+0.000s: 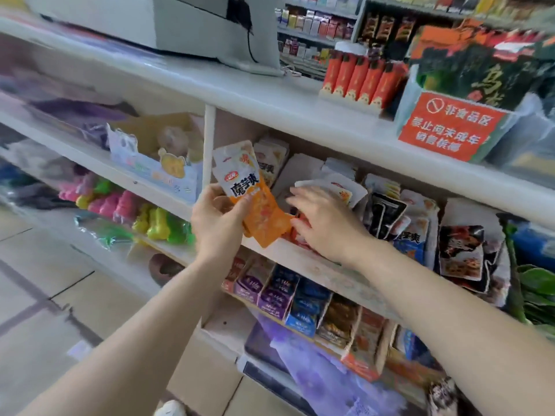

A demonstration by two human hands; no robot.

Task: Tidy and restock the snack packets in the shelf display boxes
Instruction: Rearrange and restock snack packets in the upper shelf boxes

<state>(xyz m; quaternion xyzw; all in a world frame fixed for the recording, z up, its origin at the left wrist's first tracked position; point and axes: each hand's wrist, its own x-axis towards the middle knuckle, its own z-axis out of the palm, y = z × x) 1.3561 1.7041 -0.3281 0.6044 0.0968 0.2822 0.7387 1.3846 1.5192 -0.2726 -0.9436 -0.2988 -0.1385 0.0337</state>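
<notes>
My left hand (217, 219) grips a small stack of orange-and-white snack packets (250, 196), held upright in front of the middle shelf. My right hand (326, 219) reaches into the display box on that shelf, fingers spread and laid over white packets (342, 187) lying there. Behind it more orange-and-white packets (270, 160) stand upright. To the right stand black packets (384, 214) and blue ones (413, 244). What lies under my right palm is hidden.
The white shelf edge (318, 265) runs below my hands. Purple, blue and brown snack boxes (288, 292) fill the shelf beneath. A cardboard box with cartoon cut-outs (156, 157) and bright plastic toys (126, 205) sit left. An orange sign (450, 127) stands on the top shelf.
</notes>
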